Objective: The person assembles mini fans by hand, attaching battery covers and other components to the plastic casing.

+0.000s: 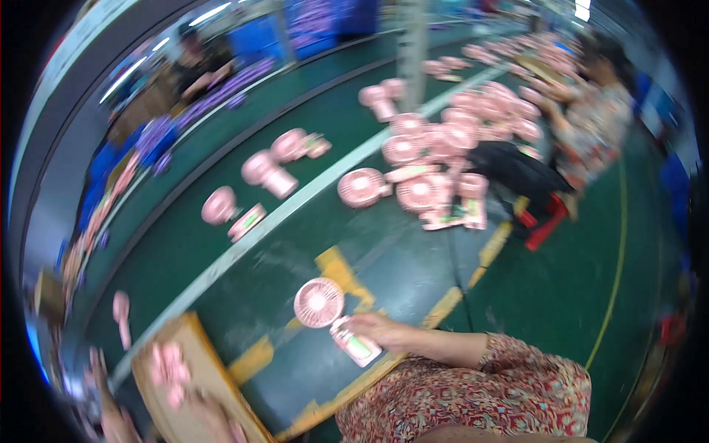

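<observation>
A pink handheld fan [319, 303] with a round grille is in my right hand [380, 330], whose fingers close on the neck above the handle. A green strip shows along the pale handle, which points toward my body. My left hand [210, 419] reaches low over a shallow cardboard box [210, 354], and its blurred fingers do not show whether they grip anything. Just beyond those fingers, small pink parts [170, 363] lie in a cluster inside the box.
Many pink fans [419, 192] are piled at the worktable's far end beside a black bag [517, 166]. More fans [260, 168] lie on the green conveyor belt [310, 96]. A co-worker [591, 118] sits at the right; another person's hand [111, 402] shows at lower left.
</observation>
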A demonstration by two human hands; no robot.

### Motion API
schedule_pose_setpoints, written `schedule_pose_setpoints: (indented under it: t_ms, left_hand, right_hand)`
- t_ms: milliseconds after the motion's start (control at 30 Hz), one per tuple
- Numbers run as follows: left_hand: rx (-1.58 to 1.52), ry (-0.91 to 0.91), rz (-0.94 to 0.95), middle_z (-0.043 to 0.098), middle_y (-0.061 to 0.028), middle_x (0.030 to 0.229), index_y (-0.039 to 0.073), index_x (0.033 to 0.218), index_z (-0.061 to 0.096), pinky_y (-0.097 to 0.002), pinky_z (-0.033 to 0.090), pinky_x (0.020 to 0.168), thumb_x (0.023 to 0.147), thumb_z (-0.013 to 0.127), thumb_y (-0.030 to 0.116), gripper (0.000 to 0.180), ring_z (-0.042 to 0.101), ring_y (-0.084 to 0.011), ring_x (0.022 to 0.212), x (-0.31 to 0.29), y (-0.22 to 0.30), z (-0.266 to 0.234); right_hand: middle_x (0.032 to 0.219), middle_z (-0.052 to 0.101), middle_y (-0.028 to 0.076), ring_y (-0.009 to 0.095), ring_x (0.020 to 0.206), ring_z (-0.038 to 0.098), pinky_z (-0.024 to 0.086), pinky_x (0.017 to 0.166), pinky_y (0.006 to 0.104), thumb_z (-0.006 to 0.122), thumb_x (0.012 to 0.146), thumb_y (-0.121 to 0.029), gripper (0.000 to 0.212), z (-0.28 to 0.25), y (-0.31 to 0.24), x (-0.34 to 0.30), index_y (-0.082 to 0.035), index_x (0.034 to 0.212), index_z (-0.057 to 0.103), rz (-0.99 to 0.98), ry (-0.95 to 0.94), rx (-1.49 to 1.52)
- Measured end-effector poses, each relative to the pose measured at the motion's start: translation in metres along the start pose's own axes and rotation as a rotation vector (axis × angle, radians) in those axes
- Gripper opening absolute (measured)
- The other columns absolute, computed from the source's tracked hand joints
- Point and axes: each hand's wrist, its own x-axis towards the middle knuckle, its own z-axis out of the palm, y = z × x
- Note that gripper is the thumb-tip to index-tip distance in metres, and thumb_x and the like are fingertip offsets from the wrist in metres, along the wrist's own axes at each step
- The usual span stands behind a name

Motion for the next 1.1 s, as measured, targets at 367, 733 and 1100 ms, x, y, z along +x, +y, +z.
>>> schedule_pose_setpoints:
  t_ms: [367,733,1100]
  left_hand:
    - [0.221,0.168,-0.109,0.044,-0.0236,0.127,0.000,0.124,0.046,-0.0439,0.036,0.100,0.076,0.060,0.012,0.051,0.041,-0.0385,0.119,0.042,0.094,-0.006]
    - [0.238,0.070,-0.050,0.058,-0.0176,0.096,0.001,0.096,0.057,-0.0454,0.044,0.081,0.076,0.056,0.004,0.020,0.055,-0.0351,0.091,0.058,0.094,-0.004]
    - [-1.561,-0.205,-0.361,0.056,-0.0105,0.115,0.001,0.116,0.050,-0.0303,0.049,0.083,0.089,0.058,0.015,0.031,0.056,-0.0189,0.103,-0.006,0.249,-0.044]
  right_hand:
    - [0.097,0.064,0.020,0.026,0.085,0.066,0.055,0.075,0.0348,0.049,0.094,-0.024,0.032,0.006,-0.027,-0.005,0.004,0.109,0.054,0.084,0.069,0.025]
    - [0.099,0.063,0.018,0.024,0.088,0.065,0.054,0.078,0.0331,0.042,0.097,-0.018,0.031,0.009,-0.031,-0.019,0.007,0.111,0.052,0.116,0.073,0.014]
    - [0.105,0.063,0.014,0.019,0.095,0.062,0.051,0.082,0.0286,0.044,0.097,-0.021,0.033,0.014,-0.029,-0.001,0.005,0.116,0.051,0.104,0.048,0.084]
